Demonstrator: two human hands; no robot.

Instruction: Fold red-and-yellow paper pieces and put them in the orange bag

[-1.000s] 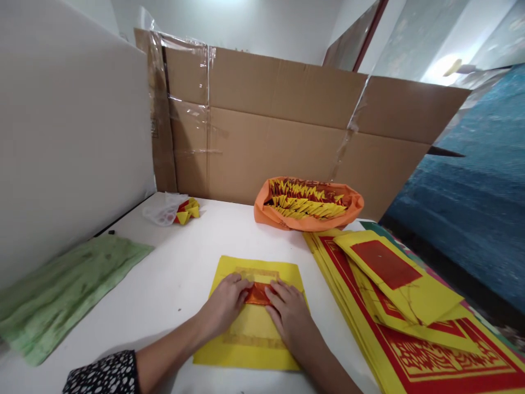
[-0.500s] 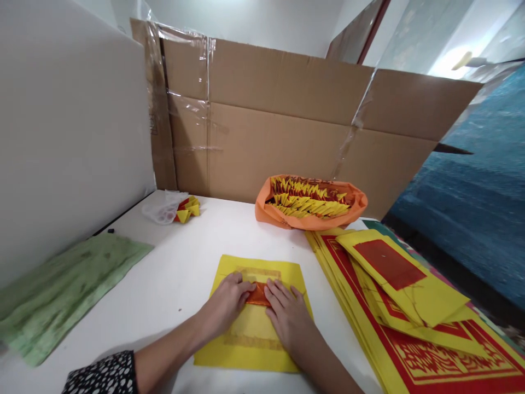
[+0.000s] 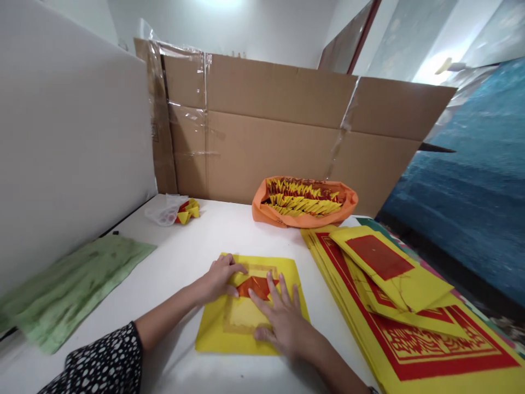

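Observation:
A small strip of folded red-orange paper (image 3: 255,285) lies on a yellow paper sheet (image 3: 246,342) that has a paler gold square in its middle. The strip bulges up into a fold at its centre. My left hand (image 3: 219,280) has its thumb and index finger curled about the strip's left end. Over the right end rests my right hand (image 3: 287,320), palm down with fingers spread; its index and middle fingertips touch the strip. My right thumb lies on the gold square.
Red-printed yellow papers (image 3: 348,284) are stacked at the right. An orange bag (image 3: 303,220) of folded pieces stands at the back, before a cardboard wall (image 3: 266,148). A green cloth (image 3: 77,284) and a clear plastic wrapper (image 3: 164,210) with yellow-red folded paper lie left.
The flat red-orange strip has become a raised, pointed fold. My left hand has moved left along it, and my right fingers have spread apart.

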